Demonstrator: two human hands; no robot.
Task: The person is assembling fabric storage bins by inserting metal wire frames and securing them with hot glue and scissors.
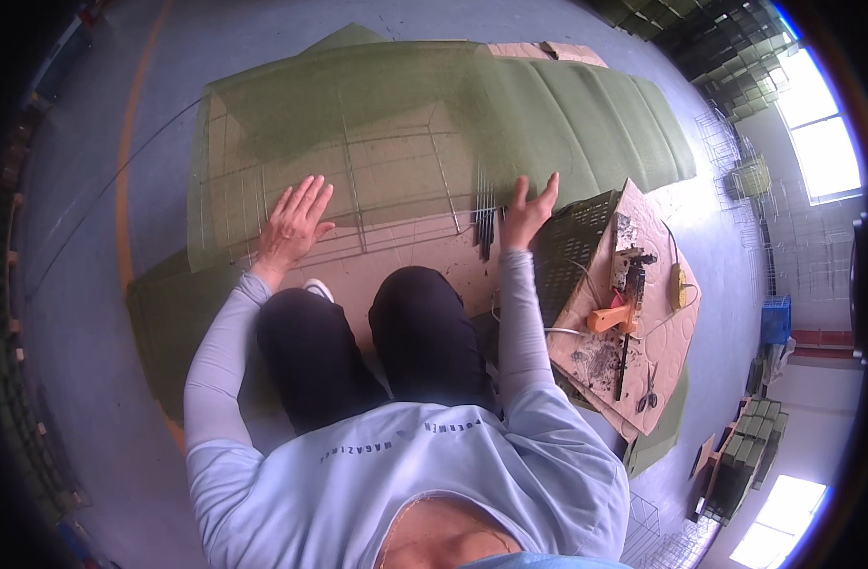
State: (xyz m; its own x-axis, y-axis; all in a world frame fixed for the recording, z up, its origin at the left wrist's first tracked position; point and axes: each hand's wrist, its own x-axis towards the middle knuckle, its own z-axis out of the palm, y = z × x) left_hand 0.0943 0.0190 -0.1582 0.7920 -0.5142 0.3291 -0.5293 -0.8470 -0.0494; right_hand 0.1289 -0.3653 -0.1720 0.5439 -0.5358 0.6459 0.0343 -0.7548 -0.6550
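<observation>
A sheet of green mesh [387, 90] is spread over a thin wire frame [356, 190], whose bars show through it. Cardboard [406, 242] lies underneath. My left hand [296, 226] rests with fingers stretched out flat at the mesh's near left part, over the frame. To the right, my right hand [527, 213] is raised, thumb and fingers apart, holding nothing. Just left of it lies a bundle of thin dark sticks [484, 213]. An orange glue gun [609, 318] lies on a stained cardboard-topped box at my right.
Folded green mesh [595, 123] extends to the far right. On the cardboard-topped box [586, 356] are scissors [647, 391], a yellow power socket [679, 284] and cords. Wire racks [738, 161] and stacked green boxes [752, 446] stand along the right. An orange line [130, 142] crosses the floor at left.
</observation>
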